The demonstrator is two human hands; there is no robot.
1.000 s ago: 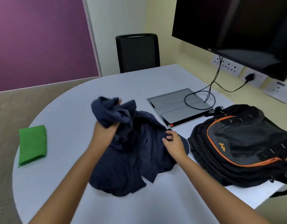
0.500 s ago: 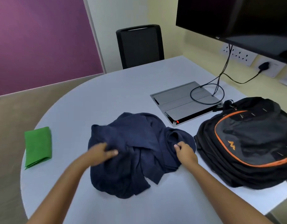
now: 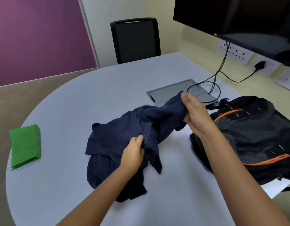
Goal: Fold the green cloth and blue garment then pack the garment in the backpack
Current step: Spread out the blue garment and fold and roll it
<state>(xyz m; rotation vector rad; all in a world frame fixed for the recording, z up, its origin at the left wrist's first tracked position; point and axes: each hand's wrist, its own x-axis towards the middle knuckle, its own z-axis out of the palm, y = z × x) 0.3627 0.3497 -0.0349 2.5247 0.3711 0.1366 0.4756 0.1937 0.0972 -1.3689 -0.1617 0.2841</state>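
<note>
The dark blue garment [image 3: 118,139] lies crumpled in the middle of the white table [image 3: 92,95]. My right hand [image 3: 195,115] grips one end of it and holds that end lifted above the table, near the backpack. My left hand [image 3: 134,152] pinches a fold of the garment lower down, close to me. The green cloth [image 3: 25,144] lies folded flat at the table's left edge. The black backpack [image 3: 258,136] with orange trim lies on its side at the right, its zip shut as far as I can see.
A grey flip-up cable box [image 3: 170,91] sits in the table behind the garment, with black cables [image 3: 217,75] running up to wall sockets. A black monitor [image 3: 239,18] hangs at the upper right. A black chair [image 3: 135,39] stands at the table's far side.
My right hand has lifted its end of the garment up and to the right. My left hand has shifted right and now pinches a fold instead of pressing on the cloth.
</note>
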